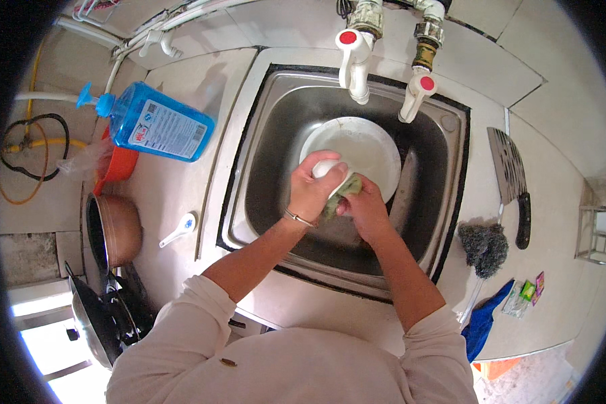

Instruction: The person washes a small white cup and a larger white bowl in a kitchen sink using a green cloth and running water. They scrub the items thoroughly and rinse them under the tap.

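Observation:
Over a stainless steel sink [272, 202], my left hand [313, 189] grips a small white bowl or cup [327, 168], whose shape is largely hidden by the fingers. My right hand [368, 207] pinches a green scouring pad [351, 187] and presses it against the white piece. Below both hands, in the sink, lies a large round white basin or plate [368, 136] that looks wet inside. Right of it a long flat blade-like object [406, 177] rests against the sink's bottom; what it is I cannot tell.
Two white taps [356, 70] [415, 98] overhang the sink's back. Left stand a blue pump bottle [166, 123], a white spoon [181, 228] and a brown pot [121, 230]. On the right lie a cleaver [510, 171], a steel-wool scrubber [483, 247], a blue cloth [487, 323] and small packets [527, 291].

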### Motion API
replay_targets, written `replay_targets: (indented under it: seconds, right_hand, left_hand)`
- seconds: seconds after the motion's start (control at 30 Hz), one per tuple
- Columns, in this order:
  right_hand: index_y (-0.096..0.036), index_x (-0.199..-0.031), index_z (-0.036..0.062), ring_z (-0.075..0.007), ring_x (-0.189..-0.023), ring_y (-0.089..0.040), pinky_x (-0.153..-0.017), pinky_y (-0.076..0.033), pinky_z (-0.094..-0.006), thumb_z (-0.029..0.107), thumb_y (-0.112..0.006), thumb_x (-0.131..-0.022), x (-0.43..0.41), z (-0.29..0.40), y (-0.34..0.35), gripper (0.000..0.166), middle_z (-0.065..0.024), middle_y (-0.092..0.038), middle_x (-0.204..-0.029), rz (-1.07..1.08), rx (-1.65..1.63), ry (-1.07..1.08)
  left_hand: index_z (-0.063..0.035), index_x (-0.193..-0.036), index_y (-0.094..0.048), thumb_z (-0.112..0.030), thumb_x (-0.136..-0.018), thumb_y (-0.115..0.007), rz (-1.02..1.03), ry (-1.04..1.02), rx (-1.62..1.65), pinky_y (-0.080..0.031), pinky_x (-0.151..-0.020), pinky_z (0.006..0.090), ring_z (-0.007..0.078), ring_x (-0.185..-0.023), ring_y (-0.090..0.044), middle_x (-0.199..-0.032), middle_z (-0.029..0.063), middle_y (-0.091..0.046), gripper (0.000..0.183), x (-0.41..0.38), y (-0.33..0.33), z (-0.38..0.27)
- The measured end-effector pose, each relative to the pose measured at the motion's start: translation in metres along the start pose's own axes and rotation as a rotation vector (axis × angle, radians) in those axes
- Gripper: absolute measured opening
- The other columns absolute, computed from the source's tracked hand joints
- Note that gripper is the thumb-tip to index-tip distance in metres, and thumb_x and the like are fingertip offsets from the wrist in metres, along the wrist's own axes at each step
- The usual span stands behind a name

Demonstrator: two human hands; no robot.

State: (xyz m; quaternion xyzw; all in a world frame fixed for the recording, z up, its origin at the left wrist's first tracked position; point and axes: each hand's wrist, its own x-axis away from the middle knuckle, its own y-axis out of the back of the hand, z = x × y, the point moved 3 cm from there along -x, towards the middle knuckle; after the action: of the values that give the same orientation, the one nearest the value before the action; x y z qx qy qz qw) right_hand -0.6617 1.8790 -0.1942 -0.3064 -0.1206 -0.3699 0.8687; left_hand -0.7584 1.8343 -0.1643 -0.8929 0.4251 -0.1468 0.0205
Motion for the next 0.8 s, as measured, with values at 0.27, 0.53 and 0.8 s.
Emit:
replay_targets:
  seconds: [0.27,0.53,0.8]
  right_hand:
    - [-0.05,-0.103,0.0023,-0.0167,-0.07,-0.058,-0.054,-0.047,-0.0283,0.011,-0.048,-0.079,-0.006,0.002,0.018,0.026,-0.007,-0.057,-0.085,-0.276,-0.61,-0.251]
    - [-0.057,-0.103,0.0092,-0.0313,-0.085,-0.055,-0.073,-0.043,-0.0445,0.018,-0.057,-0.071,-0.056,-0.031,0.056,0.032,-0.0152,-0.056,-0.097,-0.35,1.716,0.437]
    - [-0.054,-0.103,0.0031,-0.0322,-0.087,-0.054,-0.077,-0.043,-0.0422,0.012,-0.058,-0.067,-0.029,0.033,0.028,0.037,-0.0171,-0.056,-0.099,-0.35,1.071,0.453]
  left_hand:
    - [-0.006,-0.097,-0.053,-0.022,-0.08,-0.055,-0.097,0.201,0.372,-0.051,-0.067,0.0359,0.0197,-0.079,-0.057,-0.089,0.0065,-0.057,0.024,-0.036,0.036,0.0]
    - [-0.011,-0.101,-0.052,-0.058,-0.081,-0.036,0.09,0.513,0.67,-0.047,-0.078,0.0467,0.0324,-0.091,-0.056,-0.098,0.011,-0.058,0.053,-0.016,0.054,0.002]
    - [-0.0088,-0.103,-0.051,-0.059,-0.081,-0.036,0.139,0.553,0.611,-0.048,-0.075,0.0452,0.0309,-0.089,-0.057,-0.097,0.0108,-0.059,0.057,-0.008,0.066,0.012]
